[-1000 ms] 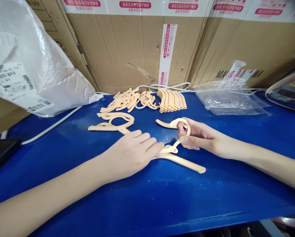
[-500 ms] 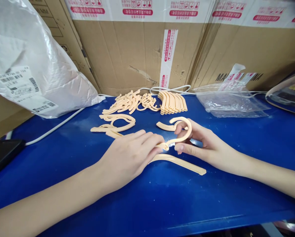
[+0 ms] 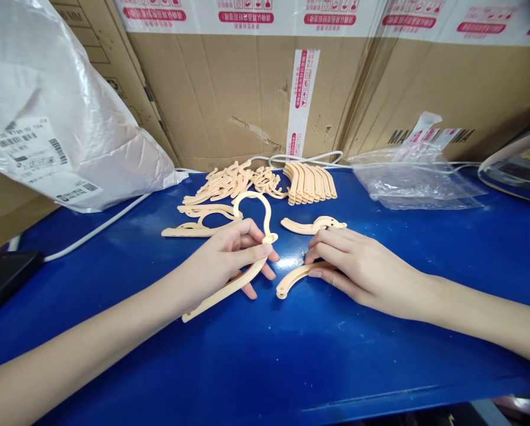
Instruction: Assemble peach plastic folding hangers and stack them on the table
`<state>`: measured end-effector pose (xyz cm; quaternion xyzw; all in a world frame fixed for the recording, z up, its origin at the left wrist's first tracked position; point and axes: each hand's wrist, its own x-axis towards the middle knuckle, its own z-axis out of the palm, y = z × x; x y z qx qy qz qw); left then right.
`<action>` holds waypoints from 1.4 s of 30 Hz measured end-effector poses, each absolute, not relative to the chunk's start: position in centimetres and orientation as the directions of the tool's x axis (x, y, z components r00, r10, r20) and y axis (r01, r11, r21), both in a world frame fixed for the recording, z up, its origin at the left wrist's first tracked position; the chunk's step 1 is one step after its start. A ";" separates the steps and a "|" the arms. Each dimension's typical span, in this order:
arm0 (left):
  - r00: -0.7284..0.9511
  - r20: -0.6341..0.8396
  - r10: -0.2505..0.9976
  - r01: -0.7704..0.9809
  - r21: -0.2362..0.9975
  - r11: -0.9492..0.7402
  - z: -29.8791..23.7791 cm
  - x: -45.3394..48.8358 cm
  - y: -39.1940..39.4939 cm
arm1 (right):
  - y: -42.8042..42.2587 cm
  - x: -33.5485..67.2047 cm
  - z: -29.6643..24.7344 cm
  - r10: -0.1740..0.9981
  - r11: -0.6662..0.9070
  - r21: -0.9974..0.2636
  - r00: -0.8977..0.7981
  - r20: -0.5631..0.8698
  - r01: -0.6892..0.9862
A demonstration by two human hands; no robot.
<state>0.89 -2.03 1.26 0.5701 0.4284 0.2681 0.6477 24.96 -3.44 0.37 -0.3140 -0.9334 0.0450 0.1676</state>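
Note:
Between the thumb and fingers of my left hand (image 3: pixel 240 251) is a beige plastic hanger piece (image 3: pixel 229 291): a curved arm with a round hook (image 3: pixel 265 210) standing up from its end. My right hand (image 3: pixel 357 266) is closed on a loose curved hanger arm (image 3: pixel 294 278), whose rounded end points left just above the blue table. Part of that arm is hidden under my fingers. Just beyond my right hand lies another hanger piece (image 3: pixel 298 226). Behind my left hand rest folded hanger parts (image 3: pixel 185 232) with a curved hook among them.
Farther back are a pile of loose hanger pieces (image 3: pixel 222 183) and a row of stacked hanger arms (image 3: pixel 309 182). Cardboard boxes (image 3: pixel 229 89) wall the far side of the blue table (image 3: pixel 265 367). A white package (image 3: pixel 91 136), clear plastic bag (image 3: pixel 407 177), cable (image 3: pixel 100 228) and black object (image 3: pixel 7 278) lie around.
My left hand has turned the hook upright and brought its arm toward me. My right hand has left the hook and taken hold of the loose arm from the table.

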 end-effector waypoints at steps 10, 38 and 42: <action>0.535 -0.217 0.817 0.142 0.976 0.166 1.4 1.2 -2.0 | -2.8 26.0 -0.3 0.635 0.772 -0.244 -0.708 0.308 0.586; 0.626 -0.401 0.669 0.301 0.915 0.267 1.6 1.1 -2.4 | -3.3 25.5 -0.1 0.474 0.789 0.162 -0.756 0.451 0.592; 0.638 -0.386 0.666 0.247 0.922 0.299 1.8 0.9 -2.4 | -3.4 25.4 -0.1 0.457 0.769 0.218 -0.755 0.469 0.601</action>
